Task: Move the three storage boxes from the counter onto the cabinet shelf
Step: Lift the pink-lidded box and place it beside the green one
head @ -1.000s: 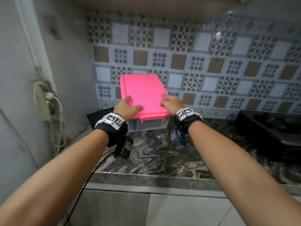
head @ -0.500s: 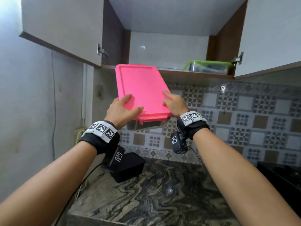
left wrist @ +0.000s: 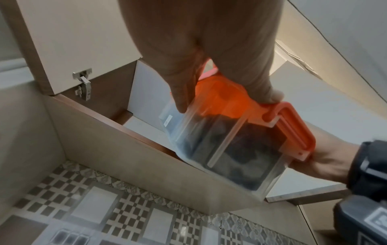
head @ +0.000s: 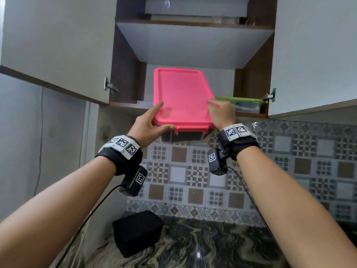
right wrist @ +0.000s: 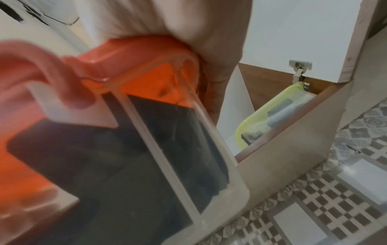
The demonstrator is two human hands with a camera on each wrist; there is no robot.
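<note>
A clear storage box with a pink lid is held up at the mouth of the open cabinet, its far end over the lower shelf. My left hand grips its near left corner, thumb on the lid edge. My right hand grips its near right side. In the left wrist view the pink-lidded box shows dark contents, and my left hand's fingers lie along its side. In the right wrist view the same box fills the frame. A green-lidded box sits on the shelf's right side.
Both cabinet doors stand open. An upper shelf holds flat items. A black box sits on the marble counter at the back left. Patterned tiles cover the wall. A cable hangs from each wrist camera.
Both hands have lifted the pink-lidded box from the counter up to the cabinet shelf level and pushed its far end into the opening, left of the green-lidded box.
</note>
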